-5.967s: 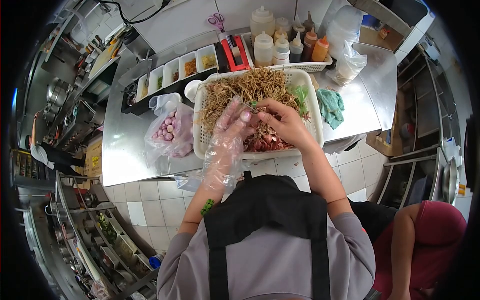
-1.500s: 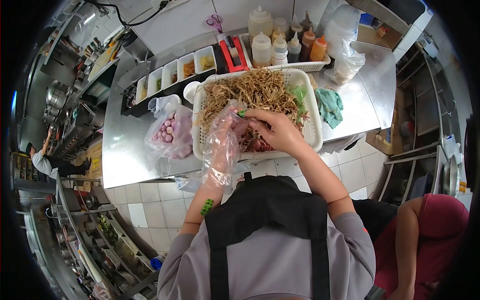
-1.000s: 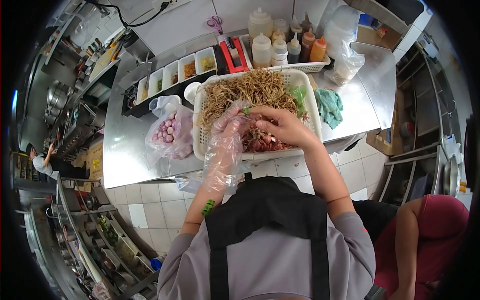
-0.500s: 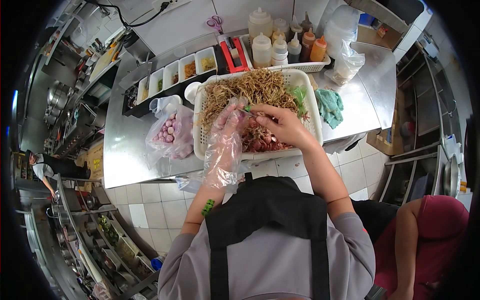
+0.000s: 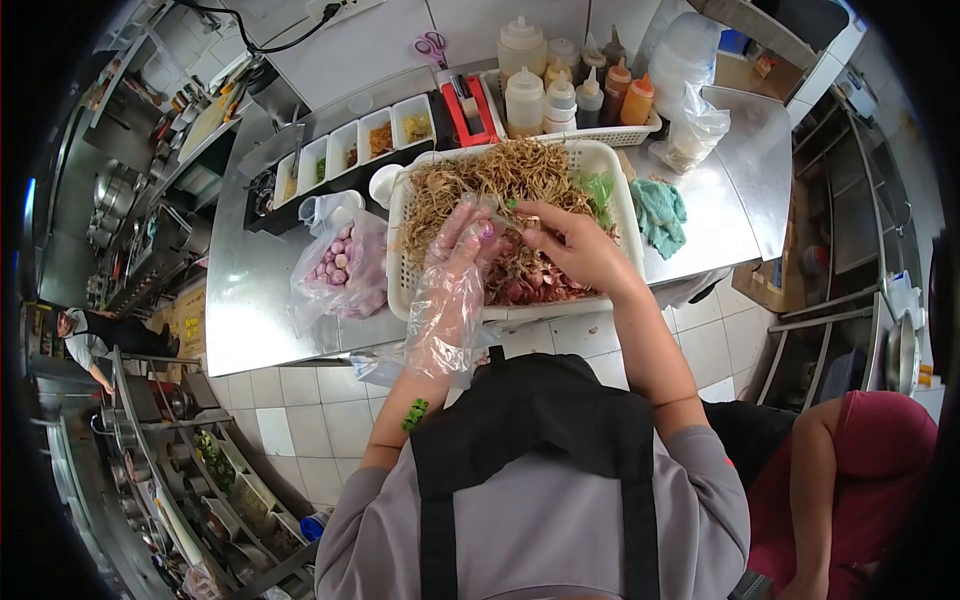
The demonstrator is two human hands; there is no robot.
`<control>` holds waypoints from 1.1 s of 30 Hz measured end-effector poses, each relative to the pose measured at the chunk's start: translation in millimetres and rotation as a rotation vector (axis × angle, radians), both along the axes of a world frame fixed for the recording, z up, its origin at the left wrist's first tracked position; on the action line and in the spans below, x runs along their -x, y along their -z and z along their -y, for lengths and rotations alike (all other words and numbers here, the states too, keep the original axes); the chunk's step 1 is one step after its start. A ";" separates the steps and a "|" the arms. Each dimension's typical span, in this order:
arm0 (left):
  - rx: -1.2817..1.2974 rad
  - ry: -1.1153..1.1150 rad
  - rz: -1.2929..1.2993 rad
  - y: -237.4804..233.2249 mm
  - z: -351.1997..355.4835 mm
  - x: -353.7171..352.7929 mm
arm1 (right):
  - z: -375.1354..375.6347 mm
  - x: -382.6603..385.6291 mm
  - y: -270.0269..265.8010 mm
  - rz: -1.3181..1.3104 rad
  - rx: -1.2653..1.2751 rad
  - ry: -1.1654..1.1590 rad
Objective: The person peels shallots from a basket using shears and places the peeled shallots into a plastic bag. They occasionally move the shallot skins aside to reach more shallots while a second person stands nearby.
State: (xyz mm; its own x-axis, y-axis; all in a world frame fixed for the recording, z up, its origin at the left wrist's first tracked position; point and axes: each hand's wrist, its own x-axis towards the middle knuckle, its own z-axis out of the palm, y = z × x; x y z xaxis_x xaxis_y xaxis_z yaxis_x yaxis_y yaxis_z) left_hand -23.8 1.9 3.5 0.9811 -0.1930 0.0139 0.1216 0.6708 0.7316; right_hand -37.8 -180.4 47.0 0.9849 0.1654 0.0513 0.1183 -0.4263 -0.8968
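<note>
Shallot [image 5: 487, 232]: I held it over the white basket [image 5: 400, 240] of roots and skins, with my plastic-gloved left hand [image 5: 455, 270] curled loosely round it. My bare right hand [image 5: 572, 245] was nearly closed, thumb and forefinger pinching the shallot's top.

Standing here, I can't read a single word or number. The squeeze bottles [image 5: 560, 85] in their white basket show marks too small to make out. The tan board [image 5: 188, 305] down by the left end of the table has dark marks on it, but they are too blurred to read. The coloured packets [image 5: 42, 335] on the far-left shelf are tiny and smeared at the edge of the view, so nothing on them can be read either.
</note>
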 end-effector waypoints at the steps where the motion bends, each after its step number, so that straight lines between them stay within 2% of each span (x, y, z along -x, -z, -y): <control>1: 0.000 0.000 0.000 -0.2 -0.1 0.5 | -1.5 2.9 -2.2 0.019 -0.021 -0.058; 2: 0.011 0.001 0.001 -1.2 -0.1 1.1 | -3.0 4.7 -3.2 0.038 -0.042 -0.115; 8: -0.050 -0.015 0.033 1.0 0.1 0.5 | -8.0 4.0 5.6 0.181 -0.030 -0.129; 13: -0.104 0.024 0.025 -5.8 2.1 4.4 | -10.1 4.1 -1.4 0.115 0.011 -0.089; 18: -0.112 -0.054 0.025 -9.0 5.6 2.6 | -5.9 -1.7 5.8 0.067 0.045 -0.021; 21: -0.052 -0.061 0.051 3.8 3.3 0.0 | -5.1 1.8 -1.0 0.025 0.044 -0.034; 23: -0.040 -0.036 0.051 5.7 2.1 -1.1 | -6.4 4.1 -2.8 0.139 0.017 -0.098; 28: -0.039 0.010 0.042 4.8 1.5 -2.3 | -6.4 1.4 0.6 0.155 0.058 -0.124; 30: -0.111 -0.053 0.044 9.4 2.2 -3.4 | -6.5 0.5 1.6 0.186 0.068 -0.134; 33: -0.054 -0.031 0.074 10.9 4.3 -2.1 | -8.8 0.4 -2.9 0.178 0.166 -0.097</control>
State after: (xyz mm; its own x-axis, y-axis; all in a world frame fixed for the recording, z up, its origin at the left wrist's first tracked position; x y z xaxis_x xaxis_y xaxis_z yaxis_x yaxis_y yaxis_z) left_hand -21.7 -2.4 -7.4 0.9832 -0.1652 0.0774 0.0455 0.6328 0.7730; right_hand -38.2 -171.5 49.9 0.9419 0.2789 0.1871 0.3157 -0.5448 -0.7769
